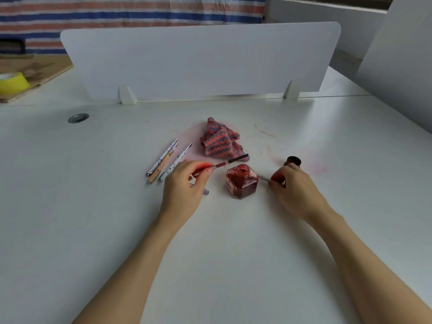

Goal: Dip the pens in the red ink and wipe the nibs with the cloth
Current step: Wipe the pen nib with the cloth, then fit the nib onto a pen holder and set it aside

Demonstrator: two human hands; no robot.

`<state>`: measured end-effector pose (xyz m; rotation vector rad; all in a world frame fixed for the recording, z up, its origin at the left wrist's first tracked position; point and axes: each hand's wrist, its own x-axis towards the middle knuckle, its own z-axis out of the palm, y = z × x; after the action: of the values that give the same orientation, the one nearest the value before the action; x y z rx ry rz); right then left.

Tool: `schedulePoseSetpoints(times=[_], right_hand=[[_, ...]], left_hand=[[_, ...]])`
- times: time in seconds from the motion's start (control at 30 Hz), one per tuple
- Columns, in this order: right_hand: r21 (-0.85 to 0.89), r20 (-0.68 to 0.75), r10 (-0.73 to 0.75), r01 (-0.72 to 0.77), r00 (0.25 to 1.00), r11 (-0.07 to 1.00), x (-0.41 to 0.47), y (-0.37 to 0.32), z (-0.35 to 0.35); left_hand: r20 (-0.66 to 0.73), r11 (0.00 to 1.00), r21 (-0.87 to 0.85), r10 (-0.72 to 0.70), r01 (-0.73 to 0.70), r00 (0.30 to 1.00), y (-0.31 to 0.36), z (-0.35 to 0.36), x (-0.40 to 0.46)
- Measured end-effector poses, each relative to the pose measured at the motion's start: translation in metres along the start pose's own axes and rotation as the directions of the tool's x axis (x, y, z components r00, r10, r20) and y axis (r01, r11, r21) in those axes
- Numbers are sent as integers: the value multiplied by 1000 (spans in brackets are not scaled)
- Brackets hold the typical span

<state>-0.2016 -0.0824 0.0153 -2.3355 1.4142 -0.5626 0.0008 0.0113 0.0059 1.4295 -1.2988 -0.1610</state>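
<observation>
An open bottle of red ink [242, 182] stands in the middle of the white table [93, 206]. My left hand [184, 190] holds a pen section with a red converter [224, 163] that points right, just above and behind the bottle's mouth. My right hand [292, 185] is closed on a red pen part [278, 177] to the right of the bottle; a thin grey tip [263, 178] sticks out towards the bottle. A crumpled red and blue striped cloth [219, 140] lies behind the bottle. Three pens [167, 161] lie side by side left of my left hand.
The bottle's dark cap [293, 160] stands behind my right hand. A small clear piece [205, 191] lies under my left hand. Faint pink ink smears mark the table around the cloth. A white divider panel [198, 61] closes the back. A yellow tape roll [12, 83] sits far left.
</observation>
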Motion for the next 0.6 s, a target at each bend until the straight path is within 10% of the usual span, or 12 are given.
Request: schedulePoseSetpoints(times=[0.2, 0.6], right_hand=[[119, -275, -106, 143, 956, 983, -9, 0, -1], [234, -325, -217, 301, 920, 924, -13, -3, -4]], left_hand=[[-21, 999, 9, 35, -35, 999, -11, 6, -2], [55, 985, 62, 157, -161, 986, -11, 4, -1]])
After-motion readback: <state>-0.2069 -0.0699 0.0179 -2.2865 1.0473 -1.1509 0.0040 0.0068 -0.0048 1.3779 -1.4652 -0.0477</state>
